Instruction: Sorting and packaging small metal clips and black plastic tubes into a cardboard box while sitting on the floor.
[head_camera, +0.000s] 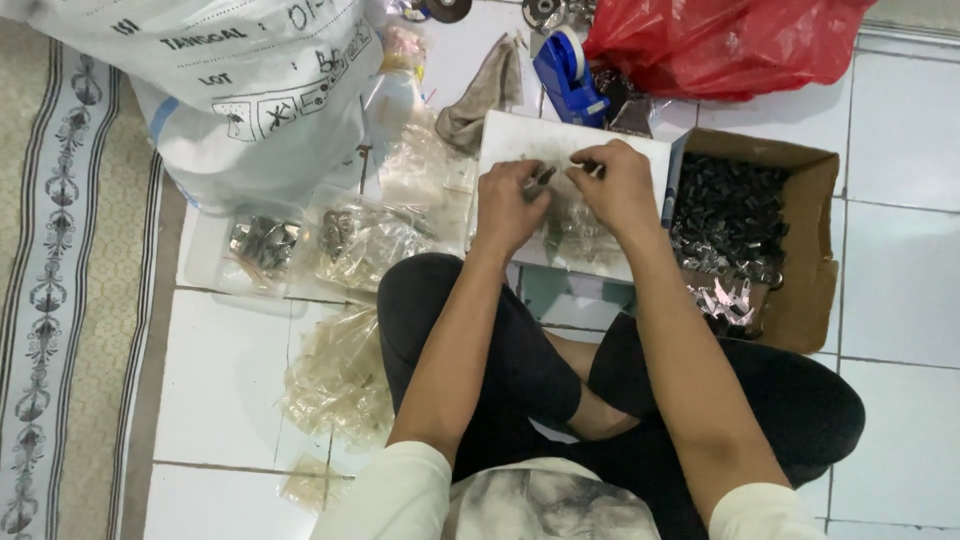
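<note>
I sit cross-legged on a tiled floor. My left hand (508, 205) and my right hand (618, 185) meet over a smudged white board (520, 135) in front of my knees. Both hands pinch small dark metal parts (545, 178) between the fingertips, with a thin clear plastic bag (575, 228) lying under them on the board. A brown cardboard box (815, 250) full of small dark metal parts stands just right of my right hand.
Clear plastic trays (215, 270) with metal pieces and small clear bags (340, 385) lie to the left. A large white sack (240, 80) stands at the back left, a red plastic bag (720, 45), blue tape dispenser (568, 75) and grey rag (490, 90) behind. A patterned rug (60, 280) borders the left.
</note>
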